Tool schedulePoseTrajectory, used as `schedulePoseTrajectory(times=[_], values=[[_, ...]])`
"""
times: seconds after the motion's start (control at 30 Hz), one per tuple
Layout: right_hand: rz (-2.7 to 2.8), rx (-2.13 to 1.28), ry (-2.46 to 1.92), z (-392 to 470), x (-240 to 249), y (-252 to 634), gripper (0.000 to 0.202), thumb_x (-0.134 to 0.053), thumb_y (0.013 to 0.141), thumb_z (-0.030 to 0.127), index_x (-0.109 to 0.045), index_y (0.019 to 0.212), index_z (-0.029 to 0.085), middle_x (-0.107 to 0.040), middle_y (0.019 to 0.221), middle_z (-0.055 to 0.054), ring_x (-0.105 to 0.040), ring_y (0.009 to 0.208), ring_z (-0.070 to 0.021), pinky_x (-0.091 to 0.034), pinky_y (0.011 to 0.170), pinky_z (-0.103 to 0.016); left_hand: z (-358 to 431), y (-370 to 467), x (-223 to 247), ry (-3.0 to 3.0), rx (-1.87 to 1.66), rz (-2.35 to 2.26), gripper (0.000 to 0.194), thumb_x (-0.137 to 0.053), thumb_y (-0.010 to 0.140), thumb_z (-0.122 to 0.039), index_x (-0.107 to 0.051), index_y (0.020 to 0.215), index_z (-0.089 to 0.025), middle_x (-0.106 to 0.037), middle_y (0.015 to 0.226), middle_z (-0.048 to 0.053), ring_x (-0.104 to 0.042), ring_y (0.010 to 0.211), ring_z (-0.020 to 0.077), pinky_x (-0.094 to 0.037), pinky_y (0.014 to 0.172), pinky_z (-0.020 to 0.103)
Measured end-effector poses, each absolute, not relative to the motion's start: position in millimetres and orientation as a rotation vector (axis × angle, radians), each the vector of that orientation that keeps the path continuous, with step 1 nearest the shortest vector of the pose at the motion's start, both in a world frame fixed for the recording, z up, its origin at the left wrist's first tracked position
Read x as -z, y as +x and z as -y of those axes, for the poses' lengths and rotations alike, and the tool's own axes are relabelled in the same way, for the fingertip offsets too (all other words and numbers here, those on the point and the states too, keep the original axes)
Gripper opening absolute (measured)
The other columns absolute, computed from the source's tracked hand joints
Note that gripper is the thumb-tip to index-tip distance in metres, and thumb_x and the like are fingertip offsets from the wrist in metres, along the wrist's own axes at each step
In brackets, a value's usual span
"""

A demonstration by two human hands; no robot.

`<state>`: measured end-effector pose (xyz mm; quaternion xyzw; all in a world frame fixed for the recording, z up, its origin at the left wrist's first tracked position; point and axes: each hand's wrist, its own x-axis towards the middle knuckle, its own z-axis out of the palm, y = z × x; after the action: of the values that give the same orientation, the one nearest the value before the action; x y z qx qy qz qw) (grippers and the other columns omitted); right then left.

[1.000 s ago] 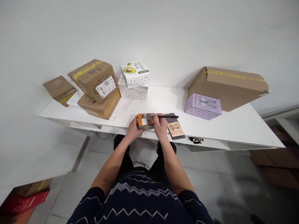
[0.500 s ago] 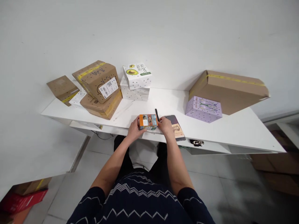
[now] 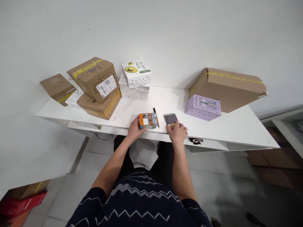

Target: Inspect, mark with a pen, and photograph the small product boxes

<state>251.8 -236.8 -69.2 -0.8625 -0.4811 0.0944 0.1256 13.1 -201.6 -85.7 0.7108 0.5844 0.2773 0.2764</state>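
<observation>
My left hand point(image 3: 134, 130) is closed around the left side of a small orange box point(image 3: 148, 120) with printed pictures, which sits at the table's front edge. A black pen point(image 3: 154, 110) lies just behind and beside the box, partly hidden by it. To the right, my right hand point(image 3: 177, 132) grips a dark phone point(image 3: 170, 119) lying by the front edge. The fingers cover most of the phone's lower, tan part.
Brown cartons point(image 3: 94, 78) are stacked at the left of the white table point(image 3: 163, 101). White avocado boxes point(image 3: 136, 75) stand at the back. A purple box point(image 3: 203, 107) leans near a large carton point(image 3: 227, 88) on the right. A shiny metal object point(image 3: 197, 141) sits below the front edge.
My right hand has left the orange box's right side and moved right onto the phone. My left hand stays on the box. The view has shifted slightly.
</observation>
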Motion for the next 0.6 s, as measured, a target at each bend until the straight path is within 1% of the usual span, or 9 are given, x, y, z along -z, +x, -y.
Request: schedulePoseTrajectory(times=[0.13,0.2,0.27,0.3,0.37,0.4,0.47,0.53,0.6], values=[[1.319,-0.275,-2.463,236,68,254,0.070,-0.059,0.083,0.044,-0.045,0.145,0.013,-0.056,0.136,-0.022,-0.047,0.124,-0.0414,-0.039,0.100,-0.054,202,13,85,1.893,-0.721,-1.580,0.095,-0.079,0.072,-0.040,-0.030,0.151,-0.020,-0.055,0.141,0.015,-0.055,0.123,0.0359,-0.046,0.102,0.048],[1.213,-0.365,-2.372,239,66,259,0.074,-0.062,0.080,0.045,-0.046,0.144,0.012,-0.059,0.132,-0.022,-0.050,0.123,-0.0397,-0.039,0.101,-0.054,202,13,84,1.887,-0.706,-1.585,0.095,-0.079,0.072,-0.041,-0.030,0.151,-0.019,-0.055,0.140,0.016,-0.055,0.122,0.0359,-0.046,0.101,0.048],[1.027,-0.550,-2.159,244,62,263,0.077,-0.065,0.075,0.047,-0.049,0.142,0.011,-0.064,0.124,-0.019,-0.057,0.114,-0.0340,-0.043,0.099,-0.049,203,12,83,1.889,-0.703,-1.585,0.095,-0.079,0.073,-0.040,-0.030,0.151,-0.018,-0.056,0.139,0.016,-0.055,0.122,0.0358,-0.047,0.100,0.048],[0.925,-0.666,-2.008,248,58,265,0.078,-0.066,0.072,0.048,-0.050,0.139,0.012,-0.067,0.119,-0.017,-0.061,0.107,-0.0304,-0.047,0.095,-0.045,203,12,82,1.890,-0.707,-1.584,0.094,-0.079,0.072,-0.040,-0.031,0.151,-0.019,-0.057,0.138,0.016,-0.056,0.122,0.0356,-0.047,0.100,0.047],[0.757,-0.911,-1.655,258,48,261,0.072,-0.064,0.071,0.053,-0.056,0.131,0.014,-0.070,0.107,-0.012,-0.066,0.092,-0.0248,-0.053,0.082,-0.039,203,13,82,1.891,-0.719,-1.584,0.093,-0.079,0.072,-0.038,-0.031,0.150,-0.021,-0.058,0.136,0.014,-0.056,0.122,0.0353,-0.048,0.099,0.047],[0.695,-1.031,-1.482,264,42,256,0.067,-0.061,0.072,0.057,-0.060,0.125,0.016,-0.071,0.102,-0.011,-0.067,0.086,-0.0238,-0.054,0.075,-0.037,203,13,82,1.889,-0.723,-1.585,0.093,-0.079,0.072,-0.038,-0.032,0.150,-0.021,-0.059,0.136,0.014,-0.056,0.122,0.0353,-0.048,0.099,0.047],[0.605,-1.278,-1.172,277,28,240,0.060,-0.050,0.077,0.064,-0.064,0.113,0.018,-0.072,0.099,-0.011,-0.068,0.083,-0.0248,-0.056,0.067,-0.037,202,14,83,1.878,-0.730,-1.599,0.093,-0.079,0.071,-0.039,-0.033,0.150,-0.022,-0.060,0.134,0.013,-0.056,0.121,0.0356,-0.049,0.097,0.046],[0.515,-1.521,-0.947,290,15,216,0.059,-0.042,0.081,0.067,-0.065,0.109,0.020,-0.073,0.104,-0.013,-0.069,0.086,-0.0269,-0.057,0.068,-0.040,202,15,82,1.865,-0.734,-1.618,0.093,-0.081,0.070,-0.038,-0.035,0.149,-0.023,-0.061,0.132,0.013,-0.057,0.120,0.0361,-0.049,0.096,0.046],[0.439,-1.731,-0.793,301,7,191,0.060,-0.039,0.082,0.068,-0.065,0.110,0.022,-0.072,0.108,-0.012,-0.069,0.089,-0.0281,-0.058,0.071,-0.044,202,17,81,1.838,-0.750,-1.629,0.091,-0.081,0.068,-0.035,-0.039,0.147,-0.023,-0.064,0.128,0.012,-0.059,0.116,0.0358,-0.050,0.094,0.047]])
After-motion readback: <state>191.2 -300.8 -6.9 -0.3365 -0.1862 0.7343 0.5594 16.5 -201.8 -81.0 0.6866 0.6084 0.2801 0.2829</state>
